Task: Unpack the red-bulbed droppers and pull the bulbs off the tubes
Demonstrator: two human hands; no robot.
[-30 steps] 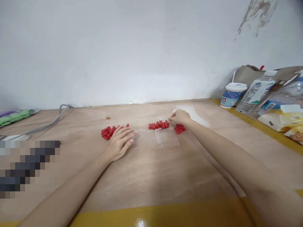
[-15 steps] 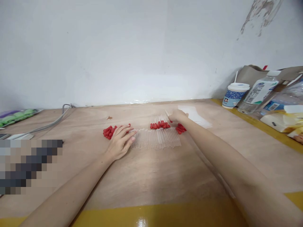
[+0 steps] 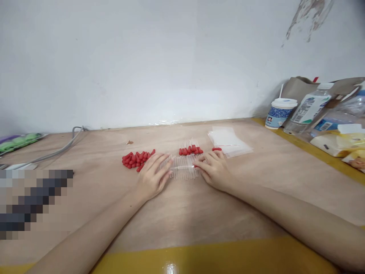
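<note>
A row of clear, thin tubes lies side by side on the table, between my hands. My right hand pinches a dropper, a clear tube with a red rubber bulb, lying crosswise over the row. My left hand rests with fingers extended over the row's left end, close to the dropper's far tip; whether it touches the tip I cannot tell. Left of it lies a heap of red rubber bulbs. Behind the row are several red-bulbed droppers. Another red bulb shows beyond my right fingers.
Clear plastic bags lie behind my right hand. On the right stand a paper cup with a straw, a bottle and yellow packaging. A grey cable runs along the left, near green items. A wall closes the back.
My right hand has come back from the far right toward the row, bringing the dropper across the tubes. My left hand has shifted slightly right, uncovering more of the red heap.
</note>
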